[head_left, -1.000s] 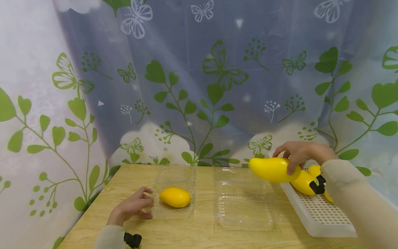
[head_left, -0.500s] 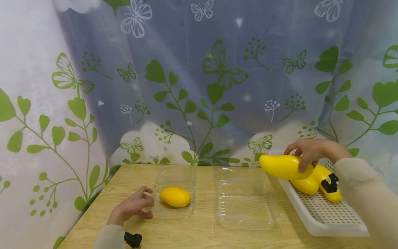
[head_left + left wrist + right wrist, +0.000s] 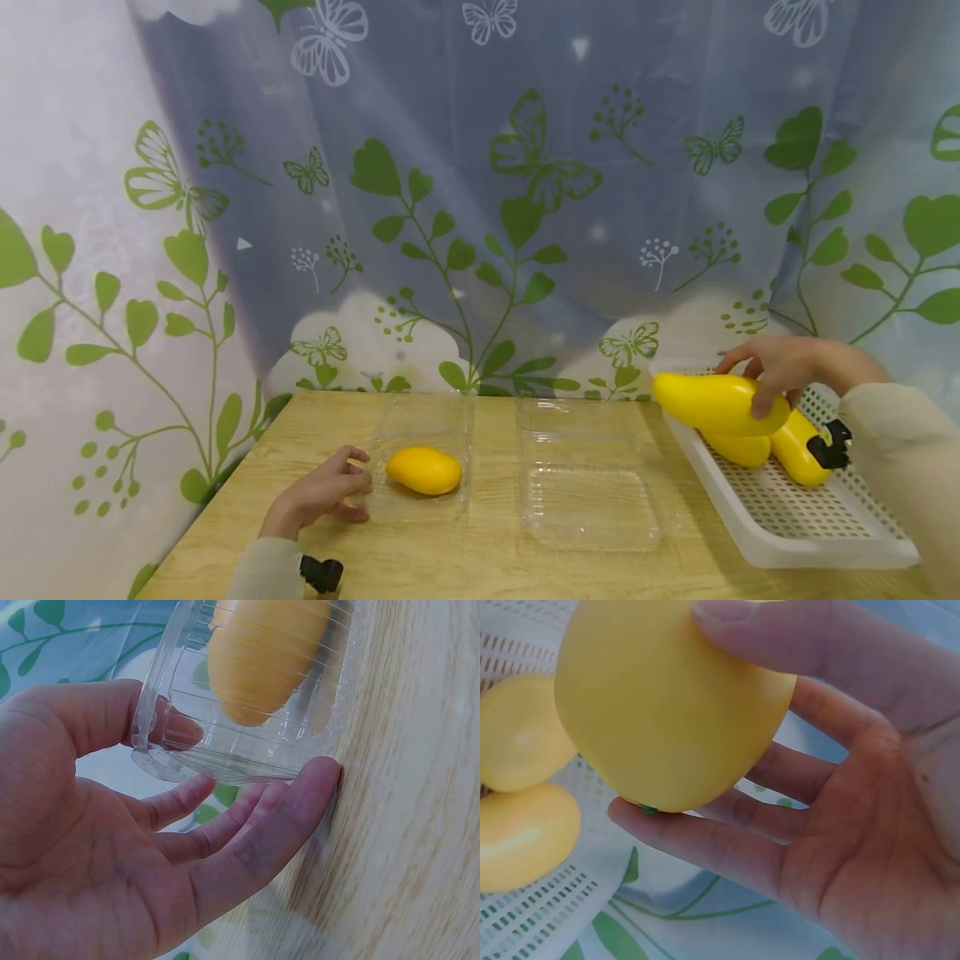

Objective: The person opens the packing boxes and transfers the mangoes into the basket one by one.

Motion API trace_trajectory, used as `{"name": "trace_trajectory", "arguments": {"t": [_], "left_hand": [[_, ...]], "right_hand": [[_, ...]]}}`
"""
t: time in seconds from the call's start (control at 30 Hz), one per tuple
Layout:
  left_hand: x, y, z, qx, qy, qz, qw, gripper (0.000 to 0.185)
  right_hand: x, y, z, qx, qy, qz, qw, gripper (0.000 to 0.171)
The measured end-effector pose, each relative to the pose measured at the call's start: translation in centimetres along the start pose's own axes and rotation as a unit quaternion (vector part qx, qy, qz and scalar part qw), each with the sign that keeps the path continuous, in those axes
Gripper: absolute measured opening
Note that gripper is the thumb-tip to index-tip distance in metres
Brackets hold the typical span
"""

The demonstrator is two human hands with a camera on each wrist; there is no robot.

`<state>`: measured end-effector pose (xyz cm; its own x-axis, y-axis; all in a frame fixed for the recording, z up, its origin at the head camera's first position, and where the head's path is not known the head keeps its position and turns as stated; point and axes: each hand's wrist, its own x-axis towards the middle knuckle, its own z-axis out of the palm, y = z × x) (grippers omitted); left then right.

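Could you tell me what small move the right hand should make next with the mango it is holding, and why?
Probably carry it left and lower it into the empty clear container. The right hand grips a mango above the white tray, the left container already holds one mango, and the left hand touches that container's edge.
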<state>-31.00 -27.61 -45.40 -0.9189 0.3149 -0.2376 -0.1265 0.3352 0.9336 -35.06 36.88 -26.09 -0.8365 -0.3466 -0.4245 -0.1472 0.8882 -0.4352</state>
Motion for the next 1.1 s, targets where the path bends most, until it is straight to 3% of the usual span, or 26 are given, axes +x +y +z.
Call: {"name": "trace_trajectory", "arguments": {"t": [0.23, 1.1], "left_hand": [[0.2, -0.1, 0.1, -0.003, 0.005, -0.006, 1.0, 0.059], [0.0, 0.1, 0.2, 0.001, 0.006, -0.003, 1.0, 0.06]], "right_hand": [[-0.5, 1.4, 0.1, 0.026, -0.004, 0.022, 0.999, 0.083], [-1.9, 4.9, 0.6, 0.027, -0.006, 0.071, 0.997, 0.082]]}}
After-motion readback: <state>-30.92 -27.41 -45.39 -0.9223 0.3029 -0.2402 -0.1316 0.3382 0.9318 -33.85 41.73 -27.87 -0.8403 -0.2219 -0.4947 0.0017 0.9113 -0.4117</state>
